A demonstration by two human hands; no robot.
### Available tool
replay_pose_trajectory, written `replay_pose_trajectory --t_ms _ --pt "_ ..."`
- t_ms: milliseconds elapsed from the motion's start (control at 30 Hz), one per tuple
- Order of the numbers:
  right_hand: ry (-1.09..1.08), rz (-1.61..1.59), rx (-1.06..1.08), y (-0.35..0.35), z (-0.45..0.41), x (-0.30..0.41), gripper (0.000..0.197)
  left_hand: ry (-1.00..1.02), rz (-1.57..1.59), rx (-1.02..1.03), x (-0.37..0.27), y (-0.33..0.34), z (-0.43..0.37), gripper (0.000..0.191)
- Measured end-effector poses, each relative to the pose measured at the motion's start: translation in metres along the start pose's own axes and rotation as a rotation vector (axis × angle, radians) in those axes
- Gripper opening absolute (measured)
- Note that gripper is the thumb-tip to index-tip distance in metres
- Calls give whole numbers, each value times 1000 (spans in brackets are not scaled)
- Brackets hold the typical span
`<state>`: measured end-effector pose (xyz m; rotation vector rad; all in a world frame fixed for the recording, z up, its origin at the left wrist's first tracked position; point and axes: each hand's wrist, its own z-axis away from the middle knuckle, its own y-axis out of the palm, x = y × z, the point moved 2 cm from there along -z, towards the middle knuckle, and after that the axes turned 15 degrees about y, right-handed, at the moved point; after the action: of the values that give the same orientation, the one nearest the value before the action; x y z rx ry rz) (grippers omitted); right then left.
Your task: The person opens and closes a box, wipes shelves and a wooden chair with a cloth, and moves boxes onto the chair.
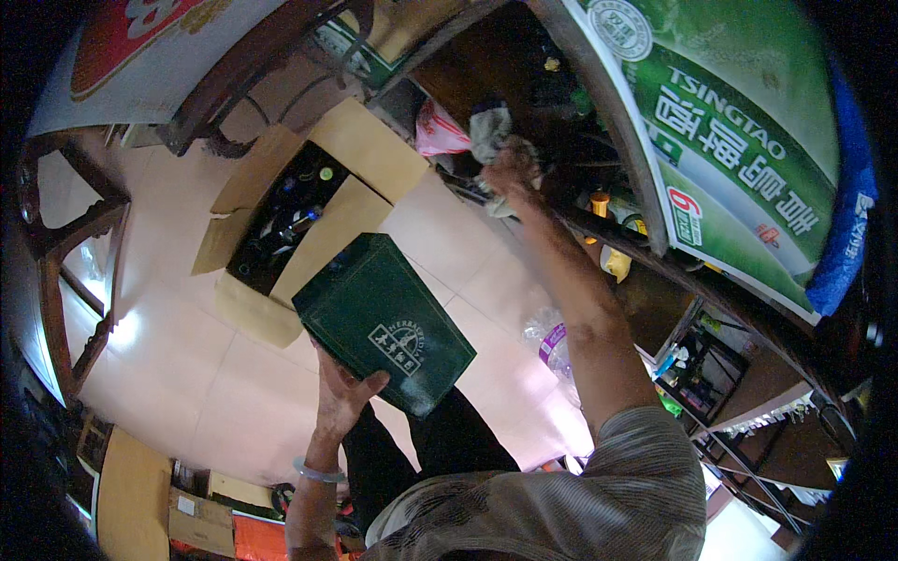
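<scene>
A dark green box (382, 322) with a pale printed emblem and writing rests tilted in my left hand (344, 393). The thumb lies across its front face and the fingers go out of sight behind it. Reaching out to the upper right, my right hand (514, 168) grips a crumpled grey cloth (491, 132) at a dark wooden shelf (484, 59). That hand is slightly blurred. Beside the cloth is a pink-and-white plastic bag (440, 127). Past the green box, an open cardboard carton (365, 151) on the floor holds dark bottles (287, 217).
A green Tsingtao carton (744, 133) stands high at right. Below it are an orange-capped container (600, 205) and clear plastic bottles (554, 343) with a purple band. Carved wooden furniture (52, 301) borders the tiled floor (259, 393) at left. Lower left are cardboard boxes (200, 522).
</scene>
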<state>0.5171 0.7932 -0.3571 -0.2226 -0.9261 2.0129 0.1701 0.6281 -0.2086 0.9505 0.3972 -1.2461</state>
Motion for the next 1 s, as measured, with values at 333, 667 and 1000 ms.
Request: replay_pose_trajectory --t_ms 333,667,1000 --pt "-303 76 474 -107 3 111 62 -4 -42 -94 -1 -3 13 70" --pt "-547 403 -368 -18 2 142 80 -16 37 -158 9 -11 9 68" --pt "-363 510 -476 13 -97 140 66 -70 18 -216 14 -15 3 71"
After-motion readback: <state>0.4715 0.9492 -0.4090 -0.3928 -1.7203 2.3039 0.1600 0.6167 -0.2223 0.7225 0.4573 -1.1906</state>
